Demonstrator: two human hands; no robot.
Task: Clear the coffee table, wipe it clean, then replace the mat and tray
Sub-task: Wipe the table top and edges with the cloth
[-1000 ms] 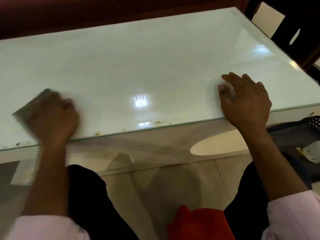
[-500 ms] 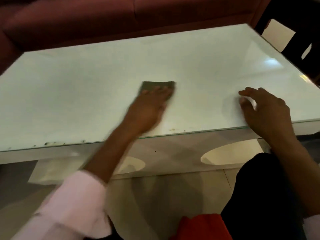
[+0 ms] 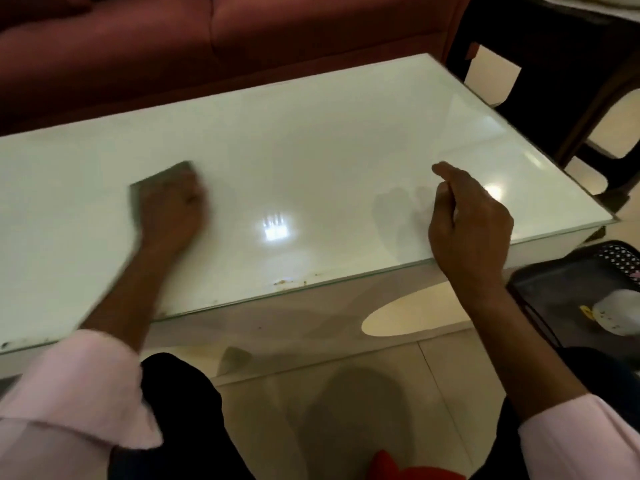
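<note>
The white glass-topped coffee table (image 3: pixel 311 147) fills the middle of the view and carries nothing but my hands. My left hand (image 3: pixel 173 209) presses a dull green cloth (image 3: pixel 149 183) flat on the left half of the top; the hand is blurred by motion. Lifted a little above the right front part of the top, my right hand (image 3: pixel 467 220) holds nothing, its fingers loosely curled and apart. A faint handprint smear (image 3: pixel 398 209) shows on the glass beside it. Small brown crumbs (image 3: pixel 287 282) lie along the front edge.
A dark tray (image 3: pixel 554 285) sits on the floor at the right, with a white crumpled thing (image 3: pixel 620 313) in it. A dark red sofa (image 3: pixel 242 39) runs behind the table. Dark chair legs (image 3: pixel 588 98) stand at the far right. Pale floor tiles (image 3: pixel 346 393) lie between my knees.
My left hand has swept the cloth from the table's middle back toward the left. My right hand has lifted off the front edge, leaving a print on the glass.
</note>
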